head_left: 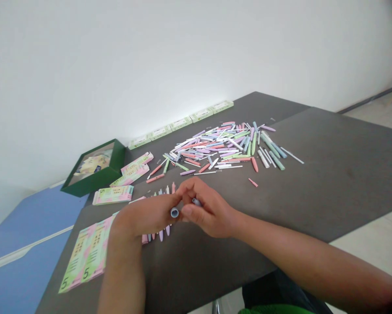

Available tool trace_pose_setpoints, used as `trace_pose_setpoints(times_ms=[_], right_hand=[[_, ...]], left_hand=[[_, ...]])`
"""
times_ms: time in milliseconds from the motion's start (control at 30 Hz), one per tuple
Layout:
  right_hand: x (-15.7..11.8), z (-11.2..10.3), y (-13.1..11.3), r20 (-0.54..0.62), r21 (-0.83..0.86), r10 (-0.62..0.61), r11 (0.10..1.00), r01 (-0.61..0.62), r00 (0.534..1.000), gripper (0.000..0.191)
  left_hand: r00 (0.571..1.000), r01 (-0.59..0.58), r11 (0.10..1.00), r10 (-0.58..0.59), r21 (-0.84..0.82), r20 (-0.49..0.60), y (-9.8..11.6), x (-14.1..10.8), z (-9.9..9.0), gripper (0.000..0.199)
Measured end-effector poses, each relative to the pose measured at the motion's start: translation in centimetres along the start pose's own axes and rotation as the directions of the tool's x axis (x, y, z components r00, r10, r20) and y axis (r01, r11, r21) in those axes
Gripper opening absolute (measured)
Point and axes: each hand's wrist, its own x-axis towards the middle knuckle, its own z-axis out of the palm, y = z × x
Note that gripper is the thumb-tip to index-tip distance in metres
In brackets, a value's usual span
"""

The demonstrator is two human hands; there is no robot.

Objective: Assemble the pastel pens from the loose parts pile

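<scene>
Above the grey table, my left hand (150, 214) is bent inward, its fingers closed round a blue-grey pen barrel (174, 212) whose hollow end faces me. My right hand (207, 209) meets it, thumb and fingers pinched on a small blue-grey pen part (196, 202). Fingers partly hide both pieces. Beneath and beyond my left hand lies a row of pastel pens (161, 234), partly covered by it. Farther back spreads a large heap of pen parts (212, 146) in pink, green, purple, blue and white.
A green box (117, 159) with plastic packets stands at the left. Flat cartons (96, 250) lie front left, with more cartons (113, 195) by the box. Several pale green boxes (181, 124) line the wall. A pink piece (253, 182) lies apart on the table (300, 196).
</scene>
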Motion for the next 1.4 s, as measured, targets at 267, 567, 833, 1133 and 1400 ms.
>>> trace_pose_setpoints(times_ms=[267,567,833,1133,1400], right_hand=[[1.9,-1.4,4.2,-0.123,0.634,0.646,0.635,-0.441,0.753,0.020],[1.8,-2.1,5.3,0.049,0.778,0.737,0.395,-0.488,0.674,0.026],[1.7,-2.1,5.9,0.055,0.790,0.700,0.406,-0.460,0.712,0.022],[1.5,-2.1,6.2,0.034,0.731,0.768,0.417,-0.540,0.639,0.016],[1.6,-2.4,6.2,-0.045,0.696,0.755,0.493,-0.522,0.654,0.018]], left_hand=[[0.998,-0.021,0.999,0.020,0.027,0.052,-2.6,2.7,0.3,0.068],[0.992,-0.113,0.989,0.107,0.094,0.068,-4.1,3.8,0.3,0.065],[0.987,-0.110,0.991,0.119,-0.080,0.111,-4.5,3.9,0.4,0.066],[0.979,0.038,0.974,0.008,-0.224,0.203,-5.1,4.1,0.5,0.080],[0.977,0.009,0.961,0.050,-0.277,0.205,-5.7,4.6,1.1,0.082]])
